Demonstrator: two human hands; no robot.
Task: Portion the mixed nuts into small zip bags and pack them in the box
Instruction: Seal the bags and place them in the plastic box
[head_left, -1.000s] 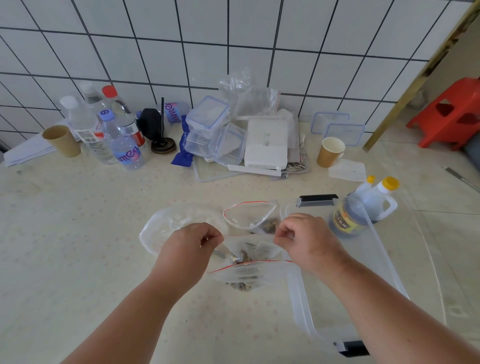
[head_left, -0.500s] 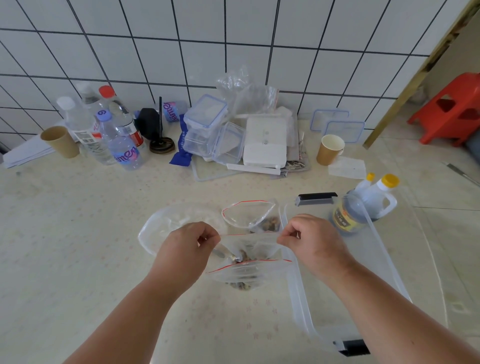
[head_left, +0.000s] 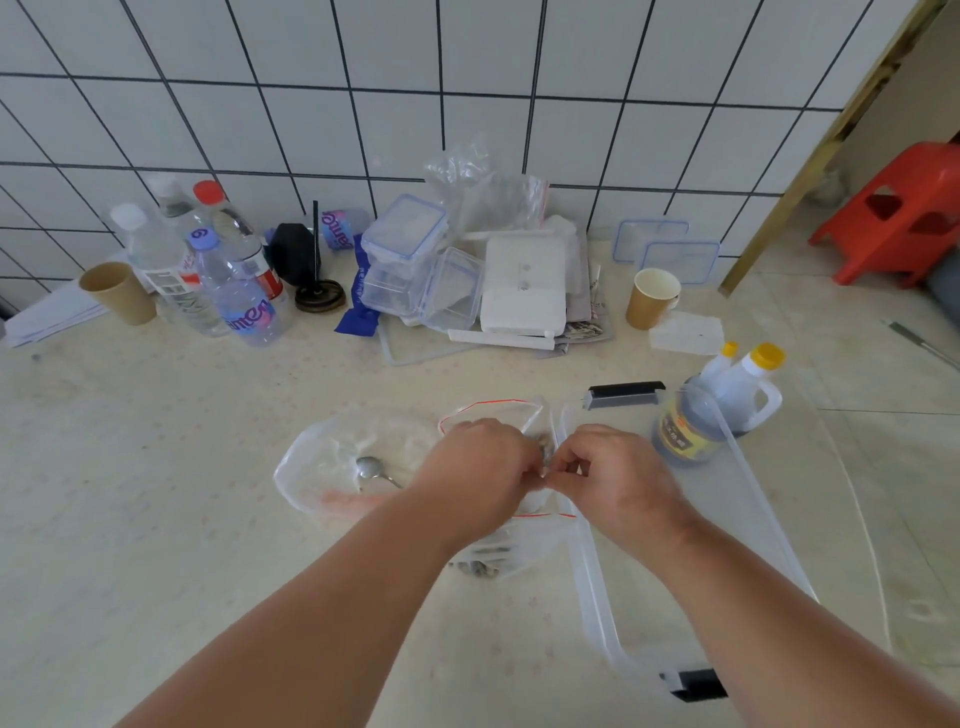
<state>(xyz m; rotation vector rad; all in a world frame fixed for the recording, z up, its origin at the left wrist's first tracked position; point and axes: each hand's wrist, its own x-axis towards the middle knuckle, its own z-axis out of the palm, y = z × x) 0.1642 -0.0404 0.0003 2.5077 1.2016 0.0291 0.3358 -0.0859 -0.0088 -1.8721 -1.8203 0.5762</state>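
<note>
Hands, left hand (head_left: 480, 467) and right hand (head_left: 615, 475), pinch zip bag (head_left: 514, 545) top (nuts seemingly inside).

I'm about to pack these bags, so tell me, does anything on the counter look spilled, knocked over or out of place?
Nothing looks spilled. One oddity: a metal spoon lies inside the large clear plastic bag, left of both hands. The left hand and right hand pinch the small red-striped zip bag of nuts.

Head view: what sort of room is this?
Probably a home kitchen or pantry corner: a white tiled wall, a sauce bottle, stacked food containers and water bottles.
</note>
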